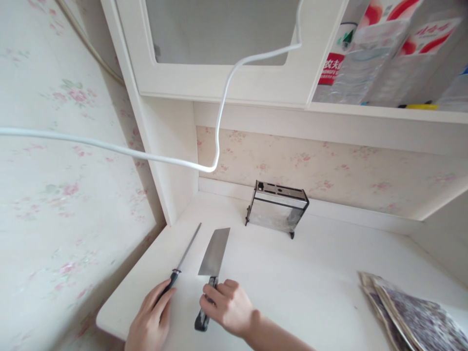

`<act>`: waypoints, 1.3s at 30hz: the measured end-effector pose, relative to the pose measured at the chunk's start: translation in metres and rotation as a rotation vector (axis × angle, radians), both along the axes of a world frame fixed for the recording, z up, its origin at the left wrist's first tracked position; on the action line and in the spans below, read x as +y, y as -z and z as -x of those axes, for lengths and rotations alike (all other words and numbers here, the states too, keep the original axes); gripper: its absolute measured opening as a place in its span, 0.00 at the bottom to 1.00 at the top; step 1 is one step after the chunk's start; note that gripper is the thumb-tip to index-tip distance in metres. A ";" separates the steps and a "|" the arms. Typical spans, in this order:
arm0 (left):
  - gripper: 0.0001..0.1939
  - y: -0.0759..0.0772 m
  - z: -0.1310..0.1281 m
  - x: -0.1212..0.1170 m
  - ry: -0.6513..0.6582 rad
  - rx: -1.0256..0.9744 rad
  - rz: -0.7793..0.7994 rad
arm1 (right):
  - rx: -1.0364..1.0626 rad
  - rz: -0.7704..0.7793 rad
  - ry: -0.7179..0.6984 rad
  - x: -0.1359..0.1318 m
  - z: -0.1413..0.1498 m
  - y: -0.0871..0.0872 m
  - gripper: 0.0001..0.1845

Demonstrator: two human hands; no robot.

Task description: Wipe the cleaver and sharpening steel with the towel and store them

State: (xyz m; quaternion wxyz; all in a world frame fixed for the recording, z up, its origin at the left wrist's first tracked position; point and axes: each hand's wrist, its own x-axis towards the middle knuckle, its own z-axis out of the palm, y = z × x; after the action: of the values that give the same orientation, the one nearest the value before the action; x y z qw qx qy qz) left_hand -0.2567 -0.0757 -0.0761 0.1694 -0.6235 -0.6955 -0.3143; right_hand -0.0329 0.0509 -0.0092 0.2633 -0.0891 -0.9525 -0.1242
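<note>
A honing steel (189,246) with a black handle points away from me at the left of the white tabletop (288,292). My left hand (150,314) is closed round its handle. To the right of it is a cleaver (215,253) with a broad grey blade and a black handle. My right hand (228,308) grips the cleaver's handle, fingers wrapped over it. Blade and steel lie apart, side by side, with a narrow gap between them. Whether either one rests on the tabletop I cannot tell.
A metal knife block (280,207) with black edges stands at the back. Folded patterned cloth (413,312) lies at the right. A white cable (161,158) hangs across the view. Overhead is a white cabinet (226,85), its right shelf holding plastic bottles (361,63).
</note>
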 end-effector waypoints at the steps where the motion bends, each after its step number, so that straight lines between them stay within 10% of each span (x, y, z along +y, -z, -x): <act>1: 0.13 0.000 0.001 0.000 0.003 0.002 0.000 | -0.015 0.008 0.008 -0.002 0.002 0.003 0.03; 22: 0.15 0.003 -0.001 0.001 -0.023 0.020 0.142 | -0.398 0.242 0.192 -0.024 0.016 0.003 0.11; 39: 0.13 0.005 0.001 0.004 -0.032 0.053 0.081 | -0.231 0.262 0.097 -0.023 0.009 0.002 0.05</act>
State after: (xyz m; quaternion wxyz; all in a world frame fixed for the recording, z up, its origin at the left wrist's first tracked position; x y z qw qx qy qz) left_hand -0.2580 -0.0720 -0.0816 0.1675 -0.6268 -0.7127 -0.2667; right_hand -0.0417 0.0279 -0.0115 0.1322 -0.1538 -0.9790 -0.0212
